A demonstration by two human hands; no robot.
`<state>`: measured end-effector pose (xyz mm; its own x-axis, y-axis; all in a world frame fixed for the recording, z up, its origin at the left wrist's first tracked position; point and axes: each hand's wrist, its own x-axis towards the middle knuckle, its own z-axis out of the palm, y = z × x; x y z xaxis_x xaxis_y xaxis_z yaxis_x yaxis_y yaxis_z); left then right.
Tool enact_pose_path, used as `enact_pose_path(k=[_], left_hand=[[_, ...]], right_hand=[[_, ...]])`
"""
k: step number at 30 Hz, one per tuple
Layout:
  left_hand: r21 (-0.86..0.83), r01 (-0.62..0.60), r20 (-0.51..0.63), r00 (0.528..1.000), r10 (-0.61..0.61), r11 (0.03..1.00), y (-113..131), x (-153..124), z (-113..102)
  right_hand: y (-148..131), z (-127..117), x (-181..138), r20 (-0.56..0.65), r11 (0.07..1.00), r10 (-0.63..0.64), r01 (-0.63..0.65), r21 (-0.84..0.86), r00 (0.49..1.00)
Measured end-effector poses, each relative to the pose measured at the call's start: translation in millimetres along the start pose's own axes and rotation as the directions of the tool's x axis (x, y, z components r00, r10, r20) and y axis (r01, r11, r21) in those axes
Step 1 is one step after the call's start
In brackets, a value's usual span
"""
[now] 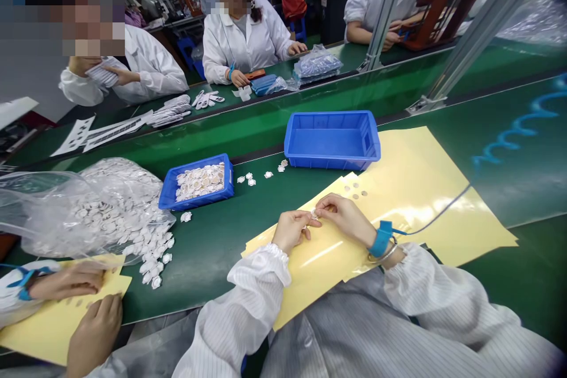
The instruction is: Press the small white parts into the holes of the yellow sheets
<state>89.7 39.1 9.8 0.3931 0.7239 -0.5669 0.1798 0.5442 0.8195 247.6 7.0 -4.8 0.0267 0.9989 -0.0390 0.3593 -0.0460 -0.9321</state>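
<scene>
My left hand (293, 229) and my right hand (348, 215) meet over yellow glossy sheets (305, 283). Between their fingertips is a small white round piece (314, 213), pinched from both sides; its details are too small to read. A blue wrist strap with a cord is on my right wrist. Just beyond my right hand, several small grey discs (355, 195) lie on the sheet. A small blue bin (165, 196) full of similar white pieces stands to the left, and a larger blue bin (332, 156) with nothing visible inside stands straight ahead.
At left, a clear plastic bag (44, 212) spills white pieces (153, 254) onto the green table (208, 260). A co-worker's hands (71, 280) work on another yellow sheet beside me. Several loose pieces (251, 179) lie between the bins. Metal posts (460, 41) and more people are across the divider.
</scene>
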Motion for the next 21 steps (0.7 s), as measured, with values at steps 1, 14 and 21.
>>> enact_pose_path(k=[1, 14, 21], left_hand=[[0.0, 0.0, 0.001, 1.0, 0.0, 1.0, 0.1, -0.2, 0.1], [0.01, 0.001, 0.017, 1.0, -0.001, 1.0, 1.5, -1.5, 0.6], [-0.019, -0.023, 0.061, 0.998, 0.024, 1.0, 3.0, -5.6, -1.6]], right_hand=[[0.4, -0.3, 0.2, 0.001, 1.0, 0.0, 0.0, -0.005, 1.0], [1.5, 0.1, 0.4, -0.012, 0.999, -0.003, 0.003, -0.032, 1.0], [0.8, 1.3, -1.7, -0.021, 0.998, 0.006, -0.004, 0.068, 1.0]])
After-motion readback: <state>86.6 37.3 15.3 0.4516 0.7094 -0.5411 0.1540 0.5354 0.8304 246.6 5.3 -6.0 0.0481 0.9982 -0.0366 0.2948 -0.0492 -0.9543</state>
